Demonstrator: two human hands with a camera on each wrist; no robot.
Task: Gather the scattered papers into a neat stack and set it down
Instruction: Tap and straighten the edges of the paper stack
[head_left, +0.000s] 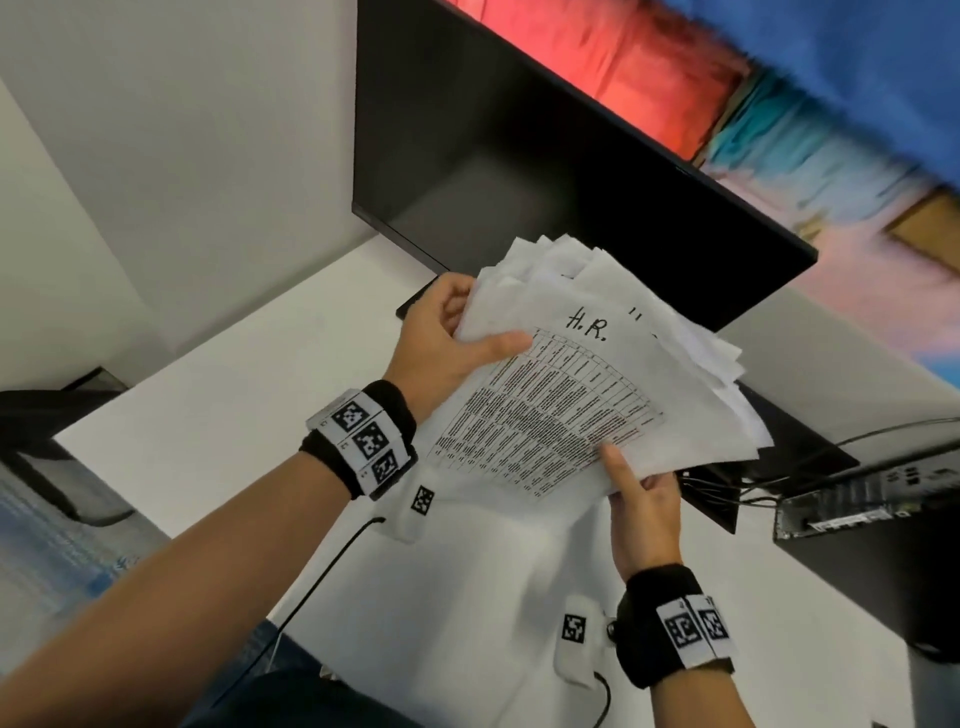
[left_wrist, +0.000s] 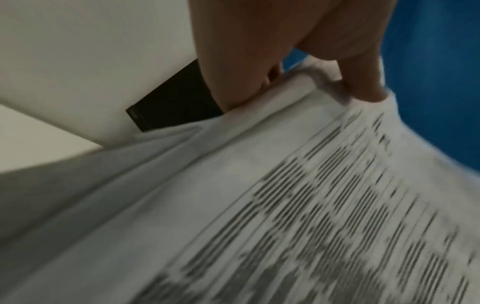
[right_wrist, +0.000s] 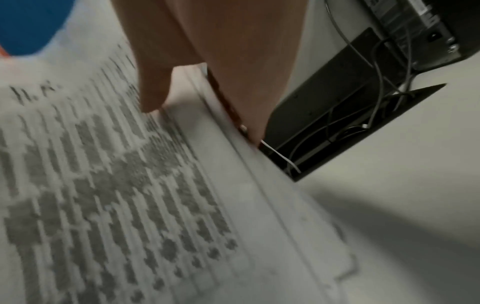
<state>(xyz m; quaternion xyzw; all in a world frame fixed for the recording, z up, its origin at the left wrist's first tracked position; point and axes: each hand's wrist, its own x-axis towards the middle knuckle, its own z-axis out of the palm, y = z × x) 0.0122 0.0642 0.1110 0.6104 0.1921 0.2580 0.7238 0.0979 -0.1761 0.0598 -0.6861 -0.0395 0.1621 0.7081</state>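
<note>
White printed sheets make up the stack of papers (head_left: 587, 384) seen from the head camera, held in the air above the white desk (head_left: 218, 415), in front of a dark monitor (head_left: 519, 171). Its top sheet carries a dense printed table with "H.R." handwritten above it. The sheets are fanned and uneven at the far edges. The left hand (head_left: 447, 348) grips the stack's left edge, thumb lying across the top sheet and fingers curled behind. The right hand (head_left: 641, 512) pinches the near right corner, thumb on the printed table and fingers underneath. Both wrists wear black bands with square black-and-white markers. A black cable (head_left: 322, 571) runs over the desk below the left forearm, and a bundle of cables (head_left: 727, 483) sits at a black cutout in the desk to the right.

From the left wrist, blurred by motion, the left hand (left_wrist: 285, 51) clamps the upper edge of the papers (left_wrist: 285, 205), thumb on top, a finger behind the sheets. A black corner (left_wrist: 171, 102), probably the monitor, shows beyond.

From the right wrist, also blurred, the thumb of the right hand (right_wrist: 207, 51) presses the printed page of the papers (right_wrist: 103, 185) while fingers run beneath the edge. The cables (right_wrist: 363, 123) lie in the dark cutout beside it.
</note>
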